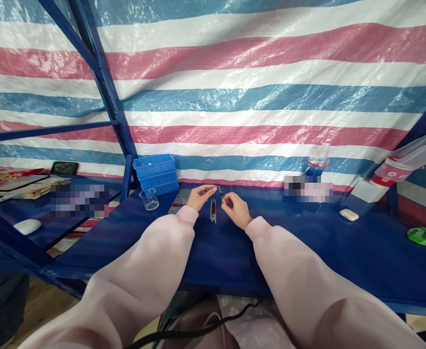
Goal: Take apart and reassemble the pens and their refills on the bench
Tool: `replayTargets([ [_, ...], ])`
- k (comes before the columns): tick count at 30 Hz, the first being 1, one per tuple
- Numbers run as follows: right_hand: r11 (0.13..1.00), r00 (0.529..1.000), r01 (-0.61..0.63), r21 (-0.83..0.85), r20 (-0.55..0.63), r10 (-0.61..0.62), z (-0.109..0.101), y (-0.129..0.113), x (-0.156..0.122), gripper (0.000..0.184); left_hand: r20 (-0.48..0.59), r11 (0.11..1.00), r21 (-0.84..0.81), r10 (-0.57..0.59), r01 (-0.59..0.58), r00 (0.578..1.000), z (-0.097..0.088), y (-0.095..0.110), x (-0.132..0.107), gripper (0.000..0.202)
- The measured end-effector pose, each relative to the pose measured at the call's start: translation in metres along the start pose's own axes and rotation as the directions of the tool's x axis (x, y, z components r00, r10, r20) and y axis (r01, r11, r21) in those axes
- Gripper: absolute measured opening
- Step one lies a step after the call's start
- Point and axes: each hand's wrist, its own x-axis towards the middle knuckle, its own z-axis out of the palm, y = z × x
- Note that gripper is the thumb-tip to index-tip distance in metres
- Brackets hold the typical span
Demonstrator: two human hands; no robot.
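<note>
Blue table [220, 261] under a striped tarp [256, 102], pale pink sleeves [136, 271] reaching in from its near edge. The right hand [237, 211] pinches a small dark piece [220, 192] in a narrow fingertip grip. The left hand [201, 198], fingers loosely curled, sits just beside it; whether it touches the piece, I cannot tell. Slim pens [213, 210] lie between the hands. Farther off stand a clear cup [149, 199], a blue crate [155, 173] and a water bottle [318, 157], its label unreadable.
</note>
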Motion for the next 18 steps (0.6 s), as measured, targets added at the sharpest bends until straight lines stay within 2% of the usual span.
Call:
replayTargets([
  [6, 0.998, 0.996, 0.049, -0.049, 0.082, -0.045, 0.001, -0.001, 0.0, 0.011, 0.051, 0.991, -0.068, -0.115, 0.119, 0.992, 0.003, -0.002, 0.0, 0.041],
  [8, 0.997, 0.993, 0.059, -0.057, 0.102, -0.053, 0.001, -0.001, 0.0, 0.011, 0.009, 0.991, -0.064, -0.119, 0.119, 0.993, 0.0, -0.003, 0.003, 0.041],
  [11, 0.995, 0.994, 0.054, -0.082, 0.1, -0.045, 0.002, -0.001, 0.001, 0.01, -0.125, 0.998, -0.025, -0.061, 0.058, 0.99, -0.015, -0.004, 0.013, 0.042],
  [14, 0.993, 0.998, 0.019, -0.114, 0.069, -0.011, 0.003, 0.001, 0.001, 0.009, -0.218, 0.993, 0.119, 0.02, 0.007, 0.976, -0.04, -0.004, 0.022, 0.04],
  [16, 0.993, 0.998, -0.017, -0.119, 0.05, 0.023, 0.004, 0.003, 0.001, 0.009, -0.164, 0.95, 0.307, 0.003, 0.048, 0.986, -0.054, -0.006, 0.025, 0.035],
  [18, 0.991, 0.998, -0.053, -0.12, 0.032, 0.057, 0.004, 0.005, 0.001, 0.01, -0.064, 0.845, 0.517, -0.123, 0.138, 0.99, -0.063, -0.008, 0.026, 0.028],
])
